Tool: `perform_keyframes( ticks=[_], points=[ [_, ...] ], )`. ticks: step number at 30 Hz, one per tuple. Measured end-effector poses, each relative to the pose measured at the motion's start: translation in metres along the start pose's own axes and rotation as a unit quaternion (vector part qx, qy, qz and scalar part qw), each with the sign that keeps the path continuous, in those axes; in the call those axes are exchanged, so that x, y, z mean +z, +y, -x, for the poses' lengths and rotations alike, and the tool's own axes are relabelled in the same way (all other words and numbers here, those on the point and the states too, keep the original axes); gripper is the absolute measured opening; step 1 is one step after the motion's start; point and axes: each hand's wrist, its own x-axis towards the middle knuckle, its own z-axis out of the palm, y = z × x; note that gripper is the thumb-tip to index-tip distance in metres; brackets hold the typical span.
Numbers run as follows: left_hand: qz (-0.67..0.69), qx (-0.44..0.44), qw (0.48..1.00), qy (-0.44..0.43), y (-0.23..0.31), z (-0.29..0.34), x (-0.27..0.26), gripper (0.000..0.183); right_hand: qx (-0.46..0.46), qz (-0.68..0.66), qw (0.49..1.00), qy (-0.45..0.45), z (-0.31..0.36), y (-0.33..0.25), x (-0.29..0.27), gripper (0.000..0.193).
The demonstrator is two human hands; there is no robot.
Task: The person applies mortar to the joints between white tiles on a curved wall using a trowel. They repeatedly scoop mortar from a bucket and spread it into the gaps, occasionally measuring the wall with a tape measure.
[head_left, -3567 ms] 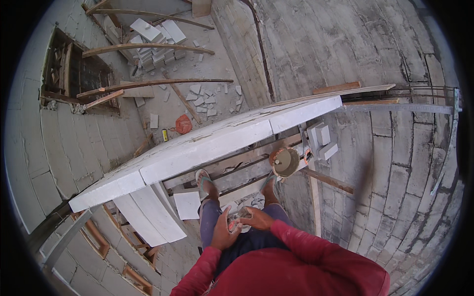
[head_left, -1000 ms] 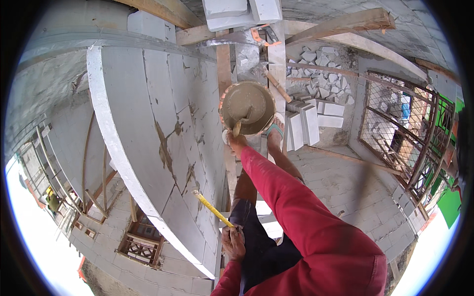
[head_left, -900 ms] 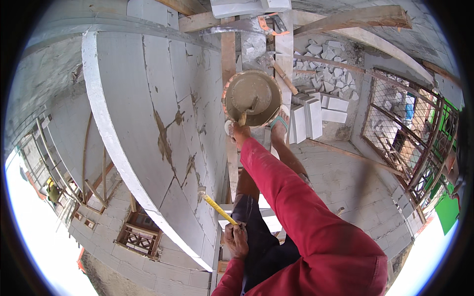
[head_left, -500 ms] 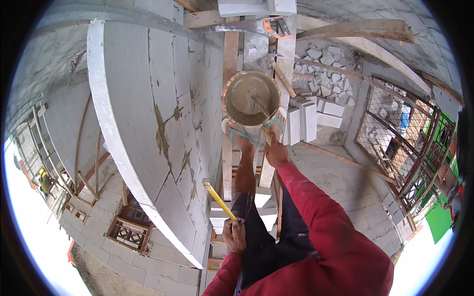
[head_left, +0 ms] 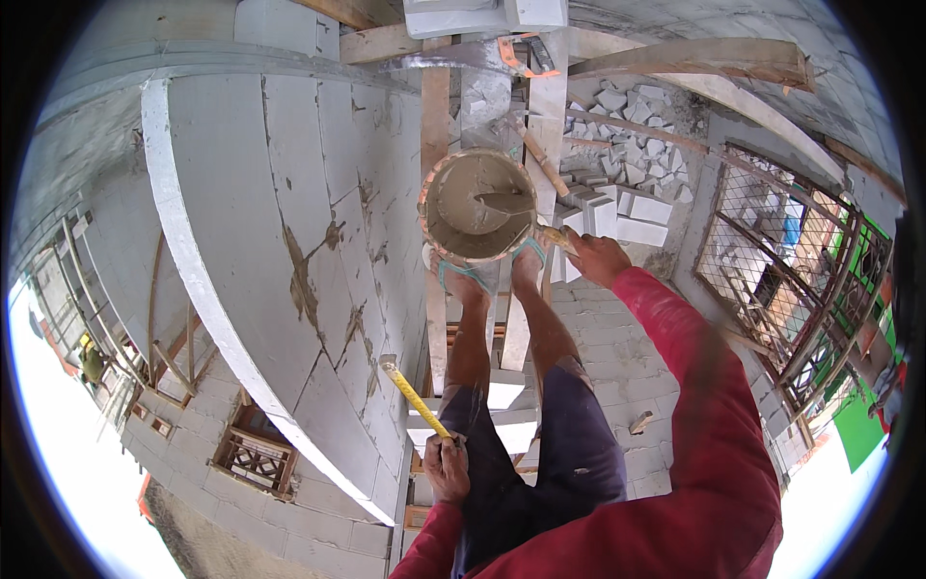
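Note:
My right hand (head_left: 598, 259) is closed around the handle of a trowel (head_left: 508, 203). The trowel's pointed blade lies over the wet grey mortar (head_left: 463, 210) in a round bucket (head_left: 425, 224), which stands on planks just ahead of my feet. Lower down, my left hand (head_left: 447, 470) grips a tape measure; its yellow blade (head_left: 415, 398) sticks out up and to the left, with the end close to the block wall (head_left: 318, 241). The tape's case is mostly hidden in my fingers.
A handsaw (head_left: 473, 56) lies across the planks beyond the bucket, with a wooden-handled tool (head_left: 540, 159) nearer. Pale blocks (head_left: 641, 217) and broken rubble (head_left: 632, 125) are below on the right. A metal grille (head_left: 772, 241) stands at far right. The wall's top edge (head_left: 207, 275) curves along my left.
The trowel has swung to the right of the bucket and its blade now shows above the mortar. My right hand has moved right and up; the left stays nearly in place.

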Motion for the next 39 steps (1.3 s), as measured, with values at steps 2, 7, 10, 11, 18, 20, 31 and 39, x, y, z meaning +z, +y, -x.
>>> perform_keyframes(
  ticks=[2,7,10,11,18,20,31,39],
  points=[
    [-0.023,0.024,0.999,0.001,0.004,0.0,0.005,0.029,-0.041,-0.013,0.999,0.007,0.0,0.009,-0.001,0.06],
    [-0.059,0.103,0.993,0.009,0.012,-0.005,0.011,0.026,-0.056,-0.058,0.997,-0.002,0.007,0.011,0.0,0.056],
    [-0.014,0.012,1.0,0.0,0.011,-0.007,0.011,0.026,-0.005,-0.078,0.997,-0.004,0.002,0.009,-0.007,0.054],
    [-0.037,0.037,0.999,0.0,0.01,-0.006,0.01,0.026,0.004,-0.072,0.997,-0.023,0.001,0.008,-0.011,0.051],
    [-0.045,0.015,0.999,-0.015,0.008,-0.008,0.011,0.025,0.184,-0.479,0.838,-0.183,0.026,0.01,-0.059,0.05],
    [-0.043,0.035,0.998,-0.01,0.009,-0.006,0.013,0.024,0.206,-0.495,0.828,-0.162,0.057,0.017,-0.073,0.052],
    [0.047,0.014,0.997,0.064,-0.007,0.012,-0.006,0.024,-0.041,-0.461,0.88,0.106,0.082,-0.121,0.004,0.048],
    [0.01,0.014,0.997,0.07,-0.101,-0.029,-0.037,0.025,0.038,-0.645,0.761,0.053,-0.062,-0.328,0.144,0.042]
  ],
)
